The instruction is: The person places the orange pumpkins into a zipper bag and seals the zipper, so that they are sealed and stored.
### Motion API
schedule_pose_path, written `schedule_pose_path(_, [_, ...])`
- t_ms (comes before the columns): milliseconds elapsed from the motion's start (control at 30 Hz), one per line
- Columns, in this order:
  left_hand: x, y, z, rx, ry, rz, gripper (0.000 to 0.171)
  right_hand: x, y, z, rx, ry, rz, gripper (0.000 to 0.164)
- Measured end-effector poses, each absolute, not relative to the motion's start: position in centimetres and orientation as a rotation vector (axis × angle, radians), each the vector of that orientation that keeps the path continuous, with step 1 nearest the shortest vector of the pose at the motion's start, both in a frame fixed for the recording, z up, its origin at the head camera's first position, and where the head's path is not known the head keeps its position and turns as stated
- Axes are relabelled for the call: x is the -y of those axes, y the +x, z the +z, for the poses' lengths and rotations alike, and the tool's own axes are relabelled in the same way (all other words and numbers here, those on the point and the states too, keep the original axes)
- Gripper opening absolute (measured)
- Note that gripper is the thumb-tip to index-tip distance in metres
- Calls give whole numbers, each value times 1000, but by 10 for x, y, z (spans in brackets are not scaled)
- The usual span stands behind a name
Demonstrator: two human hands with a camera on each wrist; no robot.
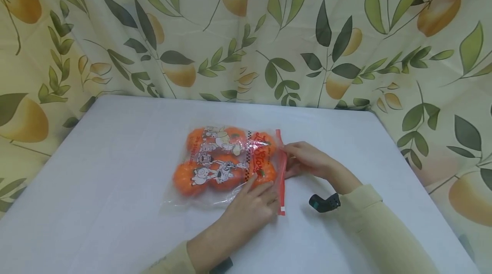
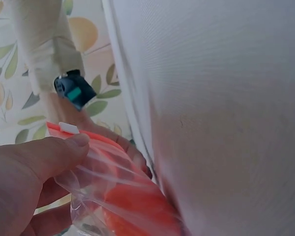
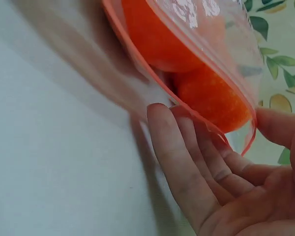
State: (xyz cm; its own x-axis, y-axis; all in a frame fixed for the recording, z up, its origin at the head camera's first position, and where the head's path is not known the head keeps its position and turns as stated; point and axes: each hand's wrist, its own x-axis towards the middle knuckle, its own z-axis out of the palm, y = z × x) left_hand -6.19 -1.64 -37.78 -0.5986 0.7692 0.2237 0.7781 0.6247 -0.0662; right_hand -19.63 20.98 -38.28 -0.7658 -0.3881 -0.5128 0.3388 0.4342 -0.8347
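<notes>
A clear zip bag (image 1: 221, 148) with cartoon print and a red closure strip (image 1: 282, 158) lies on the table, several orange fruits (image 1: 188, 179) inside it. My left hand (image 1: 250, 205) pinches the near end of the strip; in the left wrist view the thumb presses beside the white slider (image 2: 69, 128). At the strip's far part my right hand (image 1: 307, 160) holds the edge between thumb and fingers. The right wrist view shows the bag's mouth parted there, with fruits (image 3: 214, 101) visible through the gap. Some left fingers are hidden behind the bag.
A white-covered table (image 1: 115, 145) extends around the bag. Behind it hangs a leaf-and-fruit patterned curtain (image 1: 246, 51), which also runs along both sides. A small black device (image 1: 324, 202) sits at the right wrist by the sleeve (image 1: 369, 205).
</notes>
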Motion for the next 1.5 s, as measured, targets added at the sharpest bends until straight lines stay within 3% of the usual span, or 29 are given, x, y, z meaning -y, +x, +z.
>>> schedule_pose_path(367, [17,-61,-379,2628,-1250,-31,36,-197,-174,-392,-2099,-62,-1402,45])
schedule_pose_path(633, [15,-62,-379,2628,-1247,-40,39,-199,-157,-395,-2178,1,-1493,55])
schedule_pose_path(1233, [15,-62,-383,2567,-1218,-47,31,-195,-141,-401,-2143,14,-1587,38])
schedule_pose_path(1500, [15,-61,-381,2594,-1223,-9,33,-201,-127,-399,-2052,65,-1577,60])
